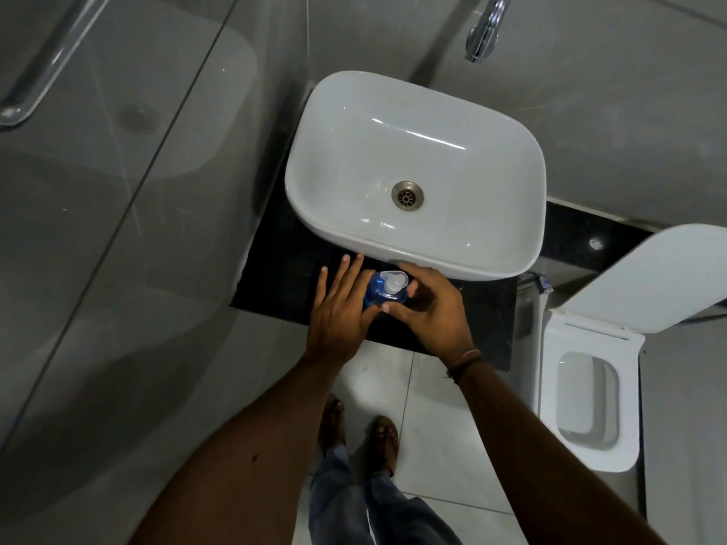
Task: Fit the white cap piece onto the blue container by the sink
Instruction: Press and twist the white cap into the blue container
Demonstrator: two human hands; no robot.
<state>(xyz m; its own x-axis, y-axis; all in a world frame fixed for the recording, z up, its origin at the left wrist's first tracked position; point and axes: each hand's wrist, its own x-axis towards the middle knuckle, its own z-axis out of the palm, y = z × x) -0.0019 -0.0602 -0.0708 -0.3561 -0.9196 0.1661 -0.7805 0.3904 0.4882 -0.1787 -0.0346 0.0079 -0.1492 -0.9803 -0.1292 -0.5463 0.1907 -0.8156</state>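
A blue container (pixel 377 295) stands on the black counter (pixel 283 277) just in front of the white sink (pixel 417 238). A white pump cap (pixel 393 282) sits on top of it. My left hand (pixel 341 308) lies flat against the container's left side, fingers straight and spread, thumb near its base. My right hand (pixel 429 304) curls around the container's right side, with thumb and fingers touching the blue body. The container's lower part is hidden between my hands.
A chrome tap (pixel 486 29) hangs above the sink's far edge. A white toilet (pixel 590 391) with its lid raised stands to the right. A glass shower panel (pixel 118 190) fills the left. My sandalled feet (pixel 358 430) stand on light floor tiles.
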